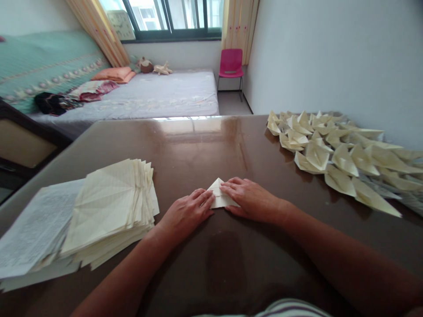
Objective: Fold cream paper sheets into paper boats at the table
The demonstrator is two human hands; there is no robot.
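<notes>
A small cream sheet folded to a triangle (217, 200) lies on the brown tabletop, point facing away from me. My left hand (191, 208) holds its left side, fingertips on top and thumb near the lower edge. On the other side my right hand (253, 200) grips it, fingers over the right slope and thumb by the bottom corner. Both hands cover parts of the paper's sides. To the left sits a stack of creased cream sheets (102, 202), resting partly on printed pages (39, 224).
Many folded paper boats (317, 152) crowd the table's right side by the wall. The glossy brown table (198, 154) reflects the window. Beyond it are a bed (172, 94) and a pink chair (231, 64); a dark-framed chair (29, 136) stands at the left.
</notes>
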